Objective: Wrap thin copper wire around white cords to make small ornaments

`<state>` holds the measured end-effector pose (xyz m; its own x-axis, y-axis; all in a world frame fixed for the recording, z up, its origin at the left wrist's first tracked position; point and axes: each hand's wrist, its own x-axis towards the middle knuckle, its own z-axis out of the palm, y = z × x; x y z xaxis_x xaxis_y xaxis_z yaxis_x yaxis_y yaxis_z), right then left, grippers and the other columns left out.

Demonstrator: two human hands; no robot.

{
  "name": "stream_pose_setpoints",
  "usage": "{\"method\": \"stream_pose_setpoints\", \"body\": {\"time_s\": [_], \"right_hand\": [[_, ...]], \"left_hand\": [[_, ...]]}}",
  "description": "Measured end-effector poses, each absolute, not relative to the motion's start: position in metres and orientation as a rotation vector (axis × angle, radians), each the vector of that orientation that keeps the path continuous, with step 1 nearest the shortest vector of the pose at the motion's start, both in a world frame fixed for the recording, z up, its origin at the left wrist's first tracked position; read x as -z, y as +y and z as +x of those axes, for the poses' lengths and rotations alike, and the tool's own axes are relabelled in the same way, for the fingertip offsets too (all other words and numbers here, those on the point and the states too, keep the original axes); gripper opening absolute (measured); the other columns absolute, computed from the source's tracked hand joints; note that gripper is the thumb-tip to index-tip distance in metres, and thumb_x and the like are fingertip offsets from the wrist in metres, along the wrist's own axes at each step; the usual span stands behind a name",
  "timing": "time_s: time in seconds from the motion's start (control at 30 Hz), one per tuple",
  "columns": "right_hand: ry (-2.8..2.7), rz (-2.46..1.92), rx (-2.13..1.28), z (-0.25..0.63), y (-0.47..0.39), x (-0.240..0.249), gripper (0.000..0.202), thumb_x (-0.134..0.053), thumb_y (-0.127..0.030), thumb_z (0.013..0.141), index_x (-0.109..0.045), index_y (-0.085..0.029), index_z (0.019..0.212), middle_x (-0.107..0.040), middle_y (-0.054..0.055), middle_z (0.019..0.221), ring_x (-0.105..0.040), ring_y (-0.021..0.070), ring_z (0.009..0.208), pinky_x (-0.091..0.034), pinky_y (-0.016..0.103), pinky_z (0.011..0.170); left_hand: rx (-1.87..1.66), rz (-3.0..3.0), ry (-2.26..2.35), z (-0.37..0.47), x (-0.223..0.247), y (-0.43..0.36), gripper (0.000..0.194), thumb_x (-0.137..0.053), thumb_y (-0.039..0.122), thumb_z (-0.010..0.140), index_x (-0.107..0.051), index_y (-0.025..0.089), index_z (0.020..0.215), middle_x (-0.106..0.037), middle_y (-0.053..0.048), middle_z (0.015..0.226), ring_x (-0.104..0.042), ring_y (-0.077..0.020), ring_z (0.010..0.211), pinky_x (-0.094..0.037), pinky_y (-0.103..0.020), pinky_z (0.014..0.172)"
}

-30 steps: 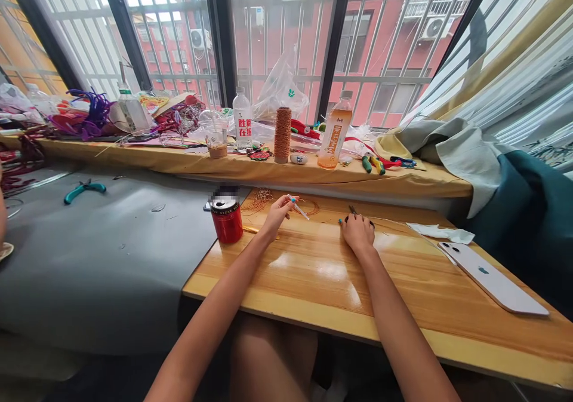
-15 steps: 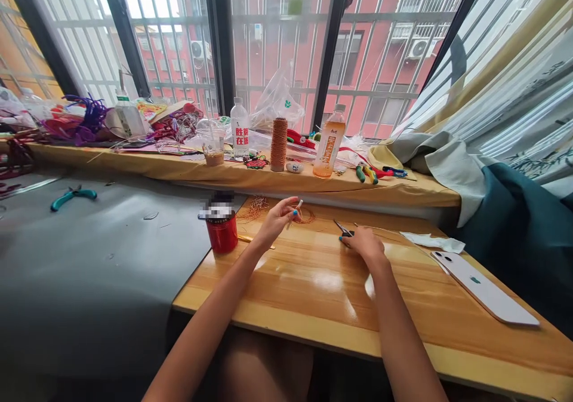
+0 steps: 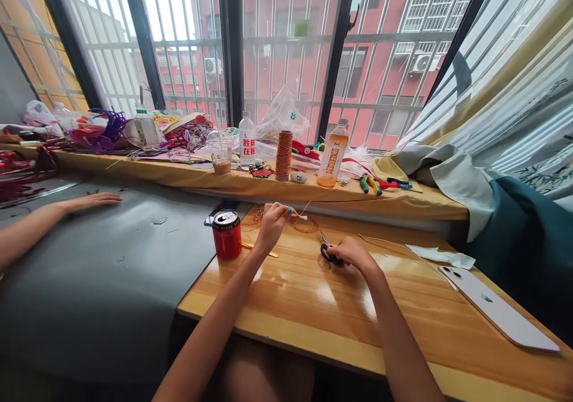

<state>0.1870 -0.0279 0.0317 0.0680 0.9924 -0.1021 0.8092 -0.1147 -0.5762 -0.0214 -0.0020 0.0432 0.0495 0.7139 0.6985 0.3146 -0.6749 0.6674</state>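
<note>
My left hand (image 3: 274, 224) is closed in a pinch above the wooden table (image 3: 286, 294). From its fingertips a small white-tipped piece (image 3: 302, 217) sticks out to the right, with a thin strand rising beside it. What the piece is made of is too small to tell. Just behind lies a loose coil of copper-coloured wire (image 3: 308, 229). My right hand (image 3: 354, 252) grips black-handled scissors (image 3: 330, 255), low over the table, blades pointing away toward the coil. The scissors and the white-tipped piece are apart.
A red can (image 3: 227, 239) stands left of my left hand, near a gold-coloured strip (image 3: 268, 252). A white phone (image 3: 496, 306) and tissue (image 3: 441, 255) lie at right. Another person's hand (image 3: 96, 200) rests over the grey mat (image 3: 111, 294). Bottles and a cord spool (image 3: 283, 156) line the sill.
My right hand has moved left with the scissors, closer to my left hand. My left hand has turned, so the white tip points right. Another person's arm has entered from the left.
</note>
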Motion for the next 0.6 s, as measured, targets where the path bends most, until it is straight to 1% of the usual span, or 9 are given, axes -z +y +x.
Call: {"method": "stream_pose_setpoints", "body": {"time_s": [0.07,0.13,0.2,0.27,0.33,0.4,0.5,0.6], "right_hand": [[-1.720,-1.778,-1.002,0.180,-0.030,-0.035,0.025,-0.054,-0.034,0.061,-0.047,-0.015,0.047,-0.041,-0.002,0.041,-0.034,0.0060,0.037,-0.019,0.022,0.039],[-1.620,-1.538,-1.229,0.171,-0.032,-0.037,0.021,-0.057,-0.034,0.060,-0.049,-0.014,0.059,-0.044,-0.002,0.050,-0.029,0.0036,0.039,-0.018,0.021,0.039],[-1.549,-1.259,-1.361,0.162,-0.034,-0.039,0.028,-0.061,-0.037,0.058,-0.049,-0.016,0.074,-0.045,-0.003,0.060,-0.027,0.0029,0.043,-0.021,0.019,0.040],[-1.535,-1.055,-1.415,0.157,-0.038,-0.041,0.038,-0.062,-0.044,0.058,-0.047,-0.018,0.082,-0.044,-0.003,0.066,-0.028,0.0034,0.047,-0.023,0.018,0.042],[-1.602,-0.980,-1.437,0.156,-0.041,-0.044,0.043,-0.057,-0.054,0.060,-0.049,-0.017,0.081,-0.042,-0.002,0.067,-0.028,0.0039,0.048,-0.023,0.018,0.042],[-1.722,-1.017,-1.442,0.157,-0.044,-0.048,0.048,-0.052,-0.060,0.061,-0.051,-0.014,0.073,-0.042,-0.002,0.063,-0.028,0.0039,0.047,-0.021,0.019,0.042],[-1.904,-1.131,-1.416,0.157,-0.048,-0.053,0.053,-0.048,-0.064,0.061,-0.053,-0.011,0.062,-0.042,-0.002,0.055,-0.031,0.0040,0.045,-0.020,0.020,0.041],[-1.969,-1.174,-1.402,0.153,-0.049,-0.054,0.056,-0.045,-0.066,0.061,-0.054,-0.011,0.058,-0.043,-0.001,0.051,-0.031,0.0039,0.042,-0.020,0.020,0.040]], "left_hand": [[-1.726,2.059,1.094,-0.022,-0.044,-0.004,0.019,-0.046,0.024,0.079,-0.061,0.021,0.068,-0.056,-0.002,0.074,-0.040,-0.0164,0.083,-0.030,-0.029,0.079],[-1.769,2.097,1.152,-0.023,-0.045,-0.005,0.020,-0.045,0.022,0.080,-0.060,0.021,0.066,-0.057,-0.002,0.079,-0.040,-0.0166,0.087,-0.029,-0.030,0.081],[-1.788,2.132,1.205,-0.024,-0.046,-0.007,0.020,-0.045,0.021,0.080,-0.059,0.021,0.067,-0.057,-0.002,0.084,-0.039,-0.0171,0.090,-0.028,-0.031,0.084],[-1.818,2.164,1.240,-0.025,-0.046,-0.006,0.018,-0.045,0.020,0.080,-0.059,0.021,0.068,-0.058,-0.002,0.088,-0.038,-0.0177,0.095,-0.027,-0.033,0.086],[-1.865,2.184,1.264,-0.026,-0.045,-0.005,0.017,-0.046,0.018,0.079,-0.060,0.021,0.070,-0.056,-0.002,0.093,-0.036,-0.0181,0.099,-0.027,-0.033,0.088],[-1.903,2.198,1.289,-0.027,-0.044,-0.004,0.016,-0.047,0.017,0.078,-0.061,0.021,0.070,-0.054,-0.003,0.098,-0.034,-0.0184,0.102,-0.027,-0.033,0.089],[-1.950,2.212,1.332,-0.028,-0.043,-0.003,0.016,-0.049,0.015,0.077,-0.062,0.022,0.071,-0.051,-0.003,0.100,-0.033,-0.0189,0.103,-0.028,-0.034,0.090],[-1.988,2.227,1.397,-0.029,-0.044,-0.005,0.017,-0.049,0.014,0.076,-0.063,0.022,0.072,-0.049,-0.004,0.102,-0.032,-0.0196,0.103,-0.028,-0.034,0.089]]}}
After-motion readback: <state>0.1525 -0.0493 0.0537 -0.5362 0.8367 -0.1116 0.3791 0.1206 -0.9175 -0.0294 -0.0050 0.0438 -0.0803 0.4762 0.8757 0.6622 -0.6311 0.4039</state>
